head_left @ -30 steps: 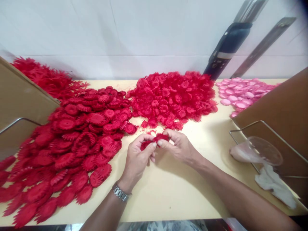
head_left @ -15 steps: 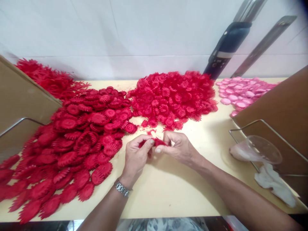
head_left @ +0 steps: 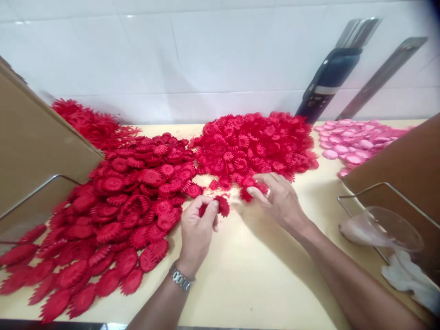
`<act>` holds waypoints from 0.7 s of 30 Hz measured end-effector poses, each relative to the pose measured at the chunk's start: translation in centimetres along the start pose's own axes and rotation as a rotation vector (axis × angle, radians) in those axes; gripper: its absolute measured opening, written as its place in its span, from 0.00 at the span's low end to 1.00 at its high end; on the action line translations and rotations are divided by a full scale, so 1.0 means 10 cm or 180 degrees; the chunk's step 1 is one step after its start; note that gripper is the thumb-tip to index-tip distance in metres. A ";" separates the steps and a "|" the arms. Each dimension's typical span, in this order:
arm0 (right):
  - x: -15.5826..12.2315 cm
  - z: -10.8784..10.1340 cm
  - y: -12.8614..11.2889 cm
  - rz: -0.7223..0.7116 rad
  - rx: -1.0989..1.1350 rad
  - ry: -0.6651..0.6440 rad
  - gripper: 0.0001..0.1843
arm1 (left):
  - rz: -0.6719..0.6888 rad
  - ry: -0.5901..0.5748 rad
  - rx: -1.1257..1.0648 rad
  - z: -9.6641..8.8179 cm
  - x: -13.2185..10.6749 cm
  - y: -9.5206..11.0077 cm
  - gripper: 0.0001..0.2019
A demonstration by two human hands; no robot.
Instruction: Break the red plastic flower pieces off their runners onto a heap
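the wall [head_left: 213, 59] rises behind the tabletop [head_left: 240, 284]. the left pile [head_left: 130, 206] of red flowers spreads from near the far edge down to the front left corner; the middle pile [head_left: 254, 144] lies along the far edge, and the two meet at their sides. a loose piece nudged sideways there could mix into the other heap. flowers at the front left corner lie near the edge, so a brushing forearm could knock some off. the pink pile [head_left: 360, 140] sits toward the far right corner.

the right hand [head_left: 282, 201] reaches in from the front right corner, palm down, thumb and fingers curved around red pieces at the front of the middle pile; i cannot tell if it has hold of any. a careless pinch could drag out neighbours. the left hand [head_left: 197, 224] comes from the front edge, angled forward, a watch [head_left: 180, 278] at its wrist, its thumb closed against the bent fingers. pinched there is the held flower [head_left: 224, 206], above mid-tabletop; too hard a squeeze could crease its fringe.
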State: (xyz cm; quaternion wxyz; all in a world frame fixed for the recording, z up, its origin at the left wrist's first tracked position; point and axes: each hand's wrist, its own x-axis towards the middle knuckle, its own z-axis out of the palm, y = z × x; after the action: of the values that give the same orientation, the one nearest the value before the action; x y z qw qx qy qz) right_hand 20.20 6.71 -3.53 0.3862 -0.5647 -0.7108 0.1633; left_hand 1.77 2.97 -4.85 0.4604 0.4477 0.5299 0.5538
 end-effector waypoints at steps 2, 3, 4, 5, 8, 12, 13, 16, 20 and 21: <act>0.00 0.00 -0.03 -0.0190 -0.0096 0.0237 0.18 | 0.0053 0.0009 0.0366 0.02 -0.03 0.01 0.10; -0.02 0.01 -0.07 -0.0227 0.0150 0.0085 0.19 | 0.0092 0.0015 0.0498 0.03 -0.05 0.03 0.10; -0.06 0.04 -0.12 -0.0198 0.0516 -0.0225 0.17 | 0.0136 0.0004 0.0583 0.04 -0.06 0.04 0.09; -0.09 0.07 -0.18 -0.0101 0.0929 -0.0603 0.14 | 0.0177 -0.0023 0.0622 0.05 -0.07 0.05 0.09; -0.18 0.16 -0.29 0.0456 0.1948 -0.1299 0.11 | 0.0128 -0.0256 0.0567 0.08 -0.08 0.06 0.07; -0.19 0.21 -0.24 0.0727 0.2346 -0.1207 0.12 | -0.0176 -0.0622 0.0364 0.07 -0.08 0.04 0.08; -0.19 0.21 -0.22 0.0683 0.2289 -0.1207 0.13 | -0.0236 -0.0684 0.0277 0.06 -0.08 0.04 0.08; -0.20 0.21 -0.21 0.0507 0.2116 -0.1286 0.15 | -0.0373 -0.0805 -0.0062 0.05 -0.08 0.04 0.10; -0.21 0.22 -0.23 0.0500 0.2019 -0.1358 0.17 | -0.0610 -0.0884 -0.0310 0.05 -0.07 0.05 0.12; -0.22 0.22 -0.24 0.0505 0.1988 -0.1366 0.18 | -0.0669 -0.0907 -0.0346 0.05 -0.07 0.05 0.12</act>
State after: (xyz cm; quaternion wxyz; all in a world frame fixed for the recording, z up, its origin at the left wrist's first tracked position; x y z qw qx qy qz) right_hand 17.13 4.43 -4.16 0.3683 -0.4261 -0.6455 0.5158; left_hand 2.40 2.36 -4.32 0.6097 0.4383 0.4725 0.4614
